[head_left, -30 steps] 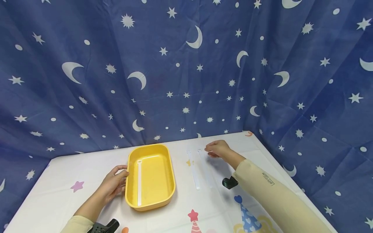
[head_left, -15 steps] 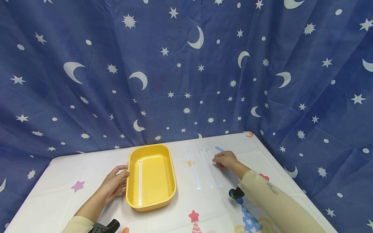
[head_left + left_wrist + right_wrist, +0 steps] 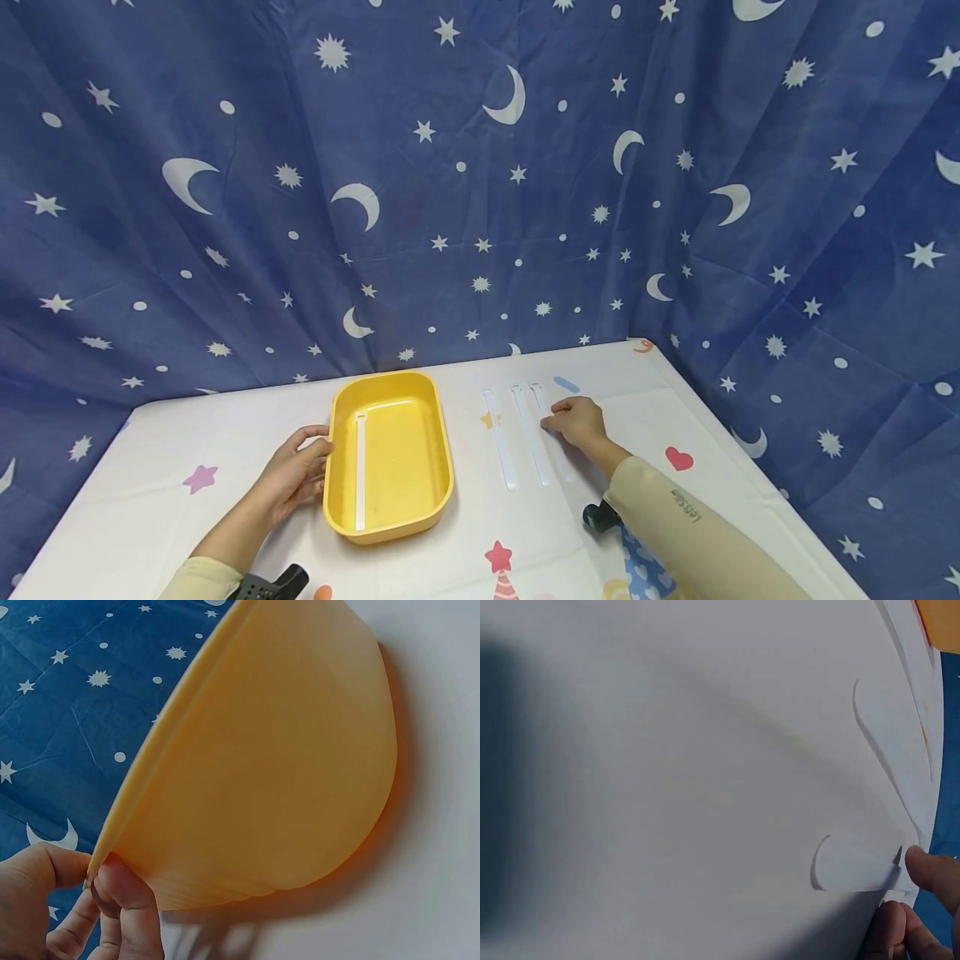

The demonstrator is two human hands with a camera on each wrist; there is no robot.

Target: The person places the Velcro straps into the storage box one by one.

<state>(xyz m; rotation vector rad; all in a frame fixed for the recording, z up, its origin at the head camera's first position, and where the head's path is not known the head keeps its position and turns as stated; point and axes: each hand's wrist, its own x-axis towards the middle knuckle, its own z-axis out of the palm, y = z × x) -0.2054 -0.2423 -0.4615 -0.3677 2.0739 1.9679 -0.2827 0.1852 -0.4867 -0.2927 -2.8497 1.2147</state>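
My left hand [image 3: 294, 473] holds the left wall of a yellow tray [image 3: 444, 467]. In the left wrist view, thumb and fingers pinch the rim of this tray [image 3: 270, 750]. Inside the tray lies one flat white strip [image 3: 360, 475] with a slotted far end. Right of the tray, three more such strips lie side by side: a left strip [image 3: 500, 446], a middle strip [image 3: 531, 437] and a right strip [image 3: 562, 462]. My right hand [image 3: 579, 422] is at the right strip. In the right wrist view, thumb and fingers stand at the two edges of this strip [image 3: 855, 866].
A white tablecloth [image 3: 420, 575] with printed shapes covers the table, among them a red heart [image 3: 679, 458] and a purple star [image 3: 200, 478]. A blue curtain [image 3: 450, 208] with moons and stars hangs behind the table and along its right side.
My right hand has come back from the far end of the strips toward me, uncovering the right strip and a printed blue mark. The left hand and tray have stayed put.
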